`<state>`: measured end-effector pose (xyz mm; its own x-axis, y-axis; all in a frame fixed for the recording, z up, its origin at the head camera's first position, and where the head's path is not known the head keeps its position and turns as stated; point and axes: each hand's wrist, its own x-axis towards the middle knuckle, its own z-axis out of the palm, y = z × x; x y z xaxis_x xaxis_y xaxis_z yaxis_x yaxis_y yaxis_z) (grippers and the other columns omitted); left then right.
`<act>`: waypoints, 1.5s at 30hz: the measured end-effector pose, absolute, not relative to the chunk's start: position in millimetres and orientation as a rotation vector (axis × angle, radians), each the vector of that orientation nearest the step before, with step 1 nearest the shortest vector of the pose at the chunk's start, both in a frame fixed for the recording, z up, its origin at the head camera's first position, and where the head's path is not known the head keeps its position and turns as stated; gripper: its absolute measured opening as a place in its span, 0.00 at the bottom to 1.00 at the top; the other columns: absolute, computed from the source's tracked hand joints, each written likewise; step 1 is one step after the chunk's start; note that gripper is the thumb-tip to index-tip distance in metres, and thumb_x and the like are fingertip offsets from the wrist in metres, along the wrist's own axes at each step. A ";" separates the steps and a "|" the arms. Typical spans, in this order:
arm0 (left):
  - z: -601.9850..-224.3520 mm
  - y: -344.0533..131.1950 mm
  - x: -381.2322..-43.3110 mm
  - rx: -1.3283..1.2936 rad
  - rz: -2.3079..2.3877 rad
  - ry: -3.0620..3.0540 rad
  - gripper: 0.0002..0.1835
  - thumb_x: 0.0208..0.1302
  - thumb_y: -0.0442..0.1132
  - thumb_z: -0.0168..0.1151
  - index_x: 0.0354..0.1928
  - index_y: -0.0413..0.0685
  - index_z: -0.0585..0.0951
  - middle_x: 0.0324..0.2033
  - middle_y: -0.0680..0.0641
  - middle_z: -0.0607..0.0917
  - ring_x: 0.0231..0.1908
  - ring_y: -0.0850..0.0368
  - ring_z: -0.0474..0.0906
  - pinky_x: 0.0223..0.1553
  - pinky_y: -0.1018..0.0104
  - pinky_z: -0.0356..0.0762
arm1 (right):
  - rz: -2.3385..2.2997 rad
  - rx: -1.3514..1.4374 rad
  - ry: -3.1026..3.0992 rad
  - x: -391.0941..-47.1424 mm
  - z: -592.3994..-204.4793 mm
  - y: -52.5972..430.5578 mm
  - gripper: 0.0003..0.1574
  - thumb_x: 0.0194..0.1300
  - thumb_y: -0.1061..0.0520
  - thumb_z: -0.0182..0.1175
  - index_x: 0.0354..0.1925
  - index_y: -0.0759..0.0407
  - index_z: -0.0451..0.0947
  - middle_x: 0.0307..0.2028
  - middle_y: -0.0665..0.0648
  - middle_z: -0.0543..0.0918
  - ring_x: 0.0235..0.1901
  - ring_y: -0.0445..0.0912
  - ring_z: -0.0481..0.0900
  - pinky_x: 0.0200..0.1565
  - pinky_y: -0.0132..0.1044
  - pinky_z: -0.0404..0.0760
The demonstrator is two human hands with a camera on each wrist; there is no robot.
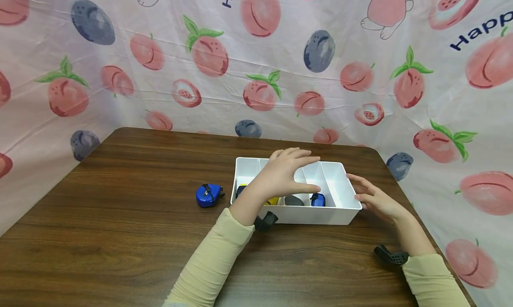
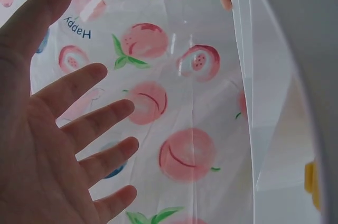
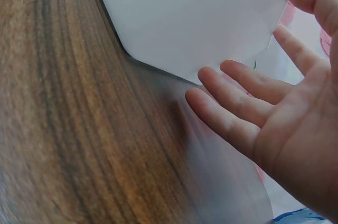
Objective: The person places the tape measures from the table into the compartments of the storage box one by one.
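A white divided box (image 1: 312,216) sits on the table. My left hand (image 1: 282,173) hovers over it with fingers spread and nothing in the palm; the left wrist view shows those fingers (image 2: 100,118) apart and loosely extended. At the box's right end is my right hand (image 1: 374,198), its fingertips right by the end wall and rim. In the right wrist view its fingers (image 3: 227,97) are spread beside the white wall. Along the near side of the box lie a yellow item (image 1: 272,201), a dark grey rounded item (image 1: 294,200) and a blue item (image 1: 318,199), partly hidden.
Left of the box, a blue tape measure (image 1: 208,195) with a black strap lies on the brown wooden table (image 1: 120,218). A fruit-printed cloth (image 1: 280,53) hangs behind the table and along its sides. Black wrist mounts (image 1: 390,256) are worn on both arms.
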<state>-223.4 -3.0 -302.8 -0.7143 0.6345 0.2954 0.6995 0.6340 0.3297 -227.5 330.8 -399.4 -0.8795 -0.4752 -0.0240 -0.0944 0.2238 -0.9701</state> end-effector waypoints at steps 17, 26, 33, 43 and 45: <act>-298.9 -36.6 -216.8 -1.097 -0.570 -2.648 0.43 0.52 0.69 0.63 0.69 0.65 0.67 0.71 0.53 0.58 0.72 0.52 0.42 0.66 0.43 0.34 | -1.731 -0.579 2.147 -225.7 -395.9 330.5 0.38 0.72 0.64 0.48 0.74 0.56 0.46 0.64 0.66 0.60 0.53 0.43 0.75 0.46 0.43 0.78; -298.7 -50.9 -211.7 -1.119 -0.572 -2.634 0.44 0.51 0.70 0.63 0.70 0.65 0.65 0.72 0.53 0.57 0.72 0.52 0.40 0.66 0.42 0.32 | -1.722 -0.559 2.156 -225.9 -396.4 330.5 0.38 0.72 0.64 0.48 0.74 0.56 0.46 0.65 0.68 0.59 0.53 0.44 0.74 0.47 0.43 0.78; -301.5 -67.7 -211.0 -1.110 -0.596 -2.619 0.45 0.51 0.69 0.64 0.71 0.64 0.65 0.72 0.54 0.57 0.72 0.53 0.39 0.65 0.40 0.31 | -1.727 -0.527 2.147 -226.5 -396.4 329.9 0.37 0.71 0.64 0.48 0.74 0.55 0.47 0.63 0.64 0.62 0.52 0.44 0.75 0.46 0.43 0.79; -297.1 -94.9 -210.5 -1.064 -0.590 -2.599 0.45 0.51 0.66 0.67 0.70 0.60 0.66 0.71 0.52 0.58 0.72 0.50 0.40 0.64 0.37 0.34 | -1.727 -0.493 2.148 -224.7 -394.1 326.7 0.38 0.71 0.63 0.49 0.74 0.56 0.46 0.67 0.77 0.51 0.53 0.41 0.74 0.48 0.41 0.78; -297.7 -102.0 -211.5 -1.050 -0.597 -2.606 0.45 0.51 0.65 0.67 0.70 0.60 0.66 0.72 0.53 0.58 0.72 0.50 0.40 0.64 0.38 0.33 | -1.726 -0.501 2.145 -225.0 -394.1 326.8 0.39 0.71 0.63 0.49 0.74 0.57 0.45 0.67 0.78 0.49 0.53 0.41 0.74 0.48 0.41 0.78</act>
<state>-211.5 -102.0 -297.7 -0.7014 0.5964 0.3902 0.7068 0.6527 0.2729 -225.0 326.8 -394.1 -0.8795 -0.4738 -0.0434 -0.0591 0.1992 -0.9782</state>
